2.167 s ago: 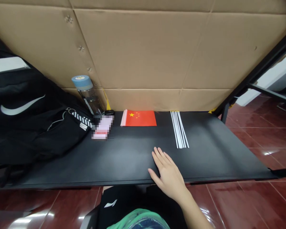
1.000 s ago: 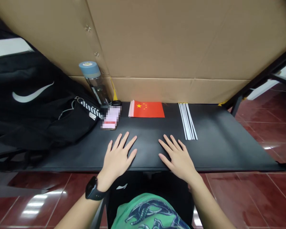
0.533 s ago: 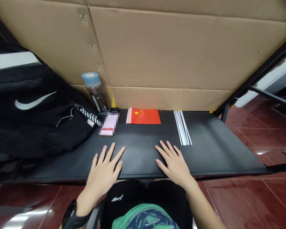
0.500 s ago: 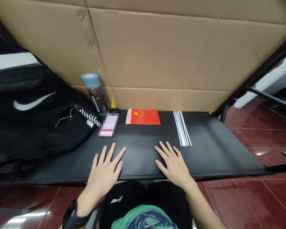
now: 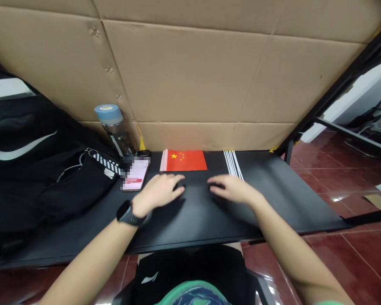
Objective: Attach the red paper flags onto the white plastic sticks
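Note:
A small stack of red flags with yellow stars (image 5: pixel 187 160) lies flat near the back edge of the black table. To its right is a row of several thin white sticks (image 5: pixel 232 163), their near ends hidden behind my right hand. My left hand (image 5: pixel 161 189) hovers just in front of the flags, thumb and fingers apart, holding nothing. Over the table in front of the sticks, my right hand (image 5: pixel 231 188) is also open, its fingers pointing left with a gap between thumb and fingers.
Left of the flags lies a phone (image 5: pixel 135 174), partly blurred out. A clear bottle with a blue lid (image 5: pixel 115 131) stands behind it. A black backpack (image 5: pixel 28 178) fills the table's left end. A cardboard panel (image 5: pixel 190 76) rises along the back of the black table (image 5: pixel 282 199).
Both hands have lifted off the tabletop and moved forward, turning inward toward each other. The view has shifted slightly. Flags and sticks stay in place.

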A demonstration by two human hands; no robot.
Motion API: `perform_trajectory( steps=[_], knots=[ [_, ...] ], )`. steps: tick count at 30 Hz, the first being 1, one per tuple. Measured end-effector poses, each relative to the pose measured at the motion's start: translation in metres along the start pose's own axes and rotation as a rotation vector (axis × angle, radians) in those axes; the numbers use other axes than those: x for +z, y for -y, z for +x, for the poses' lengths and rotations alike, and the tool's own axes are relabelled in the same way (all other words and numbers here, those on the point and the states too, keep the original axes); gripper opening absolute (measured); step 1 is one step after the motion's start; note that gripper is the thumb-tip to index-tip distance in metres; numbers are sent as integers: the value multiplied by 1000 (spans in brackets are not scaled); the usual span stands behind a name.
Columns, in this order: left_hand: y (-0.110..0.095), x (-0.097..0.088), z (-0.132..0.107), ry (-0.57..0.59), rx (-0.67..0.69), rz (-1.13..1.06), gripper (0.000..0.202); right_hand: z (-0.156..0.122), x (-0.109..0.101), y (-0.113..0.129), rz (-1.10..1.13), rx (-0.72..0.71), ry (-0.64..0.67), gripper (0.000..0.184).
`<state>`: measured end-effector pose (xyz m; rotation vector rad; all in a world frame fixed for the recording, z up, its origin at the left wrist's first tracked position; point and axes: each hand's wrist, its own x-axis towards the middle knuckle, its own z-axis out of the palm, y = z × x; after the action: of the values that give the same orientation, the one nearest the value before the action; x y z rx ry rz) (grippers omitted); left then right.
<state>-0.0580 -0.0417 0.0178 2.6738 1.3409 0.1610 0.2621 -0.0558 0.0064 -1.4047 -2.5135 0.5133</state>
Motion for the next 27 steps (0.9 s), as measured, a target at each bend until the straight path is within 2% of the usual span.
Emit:
perform_trajectory(
  steps=[1, 3, 5, 7, 10, 13, 21, 27],
  knots=[
    [7, -5, 14, -47, 11, -25, 48, 14, -13, -18, -56, 80, -102, 39],
    [19, -5, 35, -183, -72, 39, 42, 37, -31, -54, -230, 299, -335, 33],
    [28, 5, 44, -318, -163, 133, 41, 51, -35, -82, -328, 484, -471, 25],
    [32, 18, 43, -373, -179, 173, 41, 55, -27, -102, -344, 525, -532, 22],
    [33, 33, 36, -365, -194, 182, 43, 55, -11, -116, -350, 444, -515, 22],
    [31, 38, 35, -368, -249, 190, 44, 57, -2, -119, -354, 416, -505, 25],
    [34, 48, 40, -349, -307, 222, 46, 64, 2, -121, -410, 457, -438, 27],
    [32, 44, 40, -314, -349, 158, 48, 64, 3, -121, -388, 492, -433, 25]
  ],
)
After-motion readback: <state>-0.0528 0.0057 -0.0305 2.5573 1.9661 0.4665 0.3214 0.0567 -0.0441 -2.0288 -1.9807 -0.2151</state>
